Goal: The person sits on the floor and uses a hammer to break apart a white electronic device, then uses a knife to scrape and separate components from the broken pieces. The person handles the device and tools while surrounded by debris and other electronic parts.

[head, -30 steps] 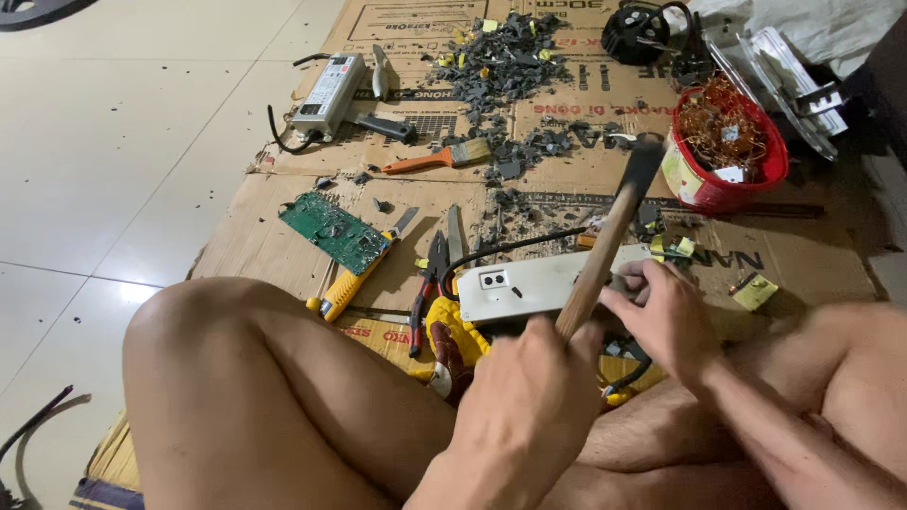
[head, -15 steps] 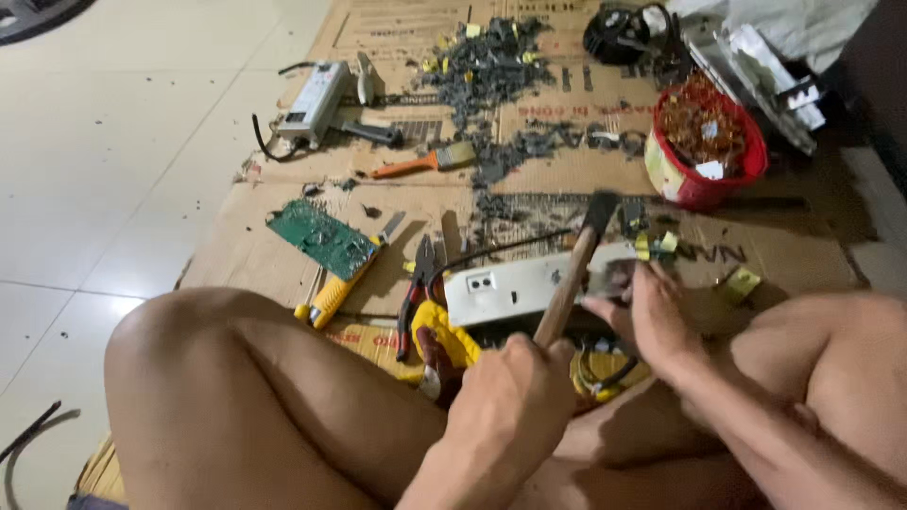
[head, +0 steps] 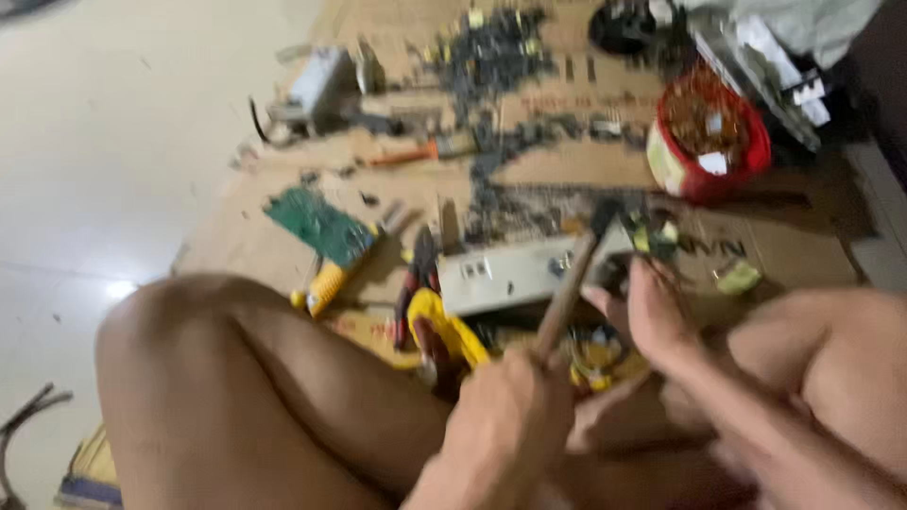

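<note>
I sit on the floor with bare knees raised, and the picture is blurred by motion. My left hand (head: 510, 416) grips the wooden handle of a hammer (head: 572, 283). Its dark head is low, at the right end of a long white plastic casing (head: 501, 274) lying on the cardboard (head: 567, 170). My right hand (head: 652, 316) rests at that same end of the casing, fingers curled beside the hammer head. Whether those fingers pinch a small part I cannot tell.
A green circuit board (head: 321, 225), a yellow-handled screwdriver (head: 326, 283), red-handled pliers (head: 420, 274) and a yellow tool (head: 449, 335) lie by my left knee. Farther off are a red bowl of copper wire (head: 709, 142), an orange-handled tool (head: 406, 153) and dark scrap piles (head: 491, 47).
The hammer head has swung down from raised to the right end of the white casing. The view has shifted and blurred; my right hand stays at the casing.
</note>
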